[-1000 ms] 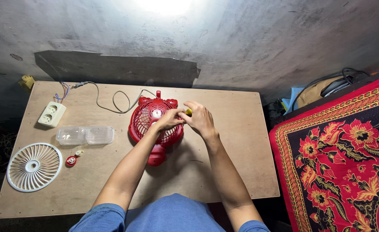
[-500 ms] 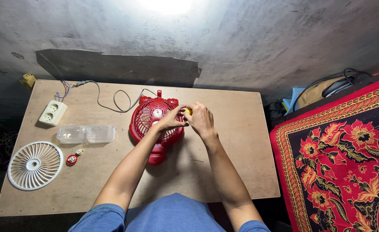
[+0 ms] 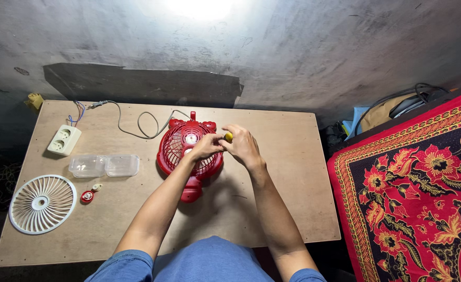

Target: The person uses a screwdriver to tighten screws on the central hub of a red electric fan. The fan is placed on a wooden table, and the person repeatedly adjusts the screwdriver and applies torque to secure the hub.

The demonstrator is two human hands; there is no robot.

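Note:
A small red fan [image 3: 181, 152] lies on its back in the middle of the wooden table [image 3: 293, 198], its rear grille facing up. My left hand [image 3: 205, 147] rests on the grille's right side, fingers pinched toward my right hand. My right hand [image 3: 242, 145] is closed around a small tool with a yellow handle [image 3: 229, 137], held at the fan's upper right edge. The tool's tip is hidden between my fingers.
A white round front grille [image 3: 41, 203] lies at the table's left front. Near it are a small red-and-white part [image 3: 87, 196], a clear plastic box [image 3: 104, 165] and a white socket strip [image 3: 63, 140] with a grey cable [image 3: 139, 124]. A red patterned cloth [image 3: 418, 198] lies right.
Both hands stay together at the fan's right edge with only slight shifts of the fingers. The fan has not moved.

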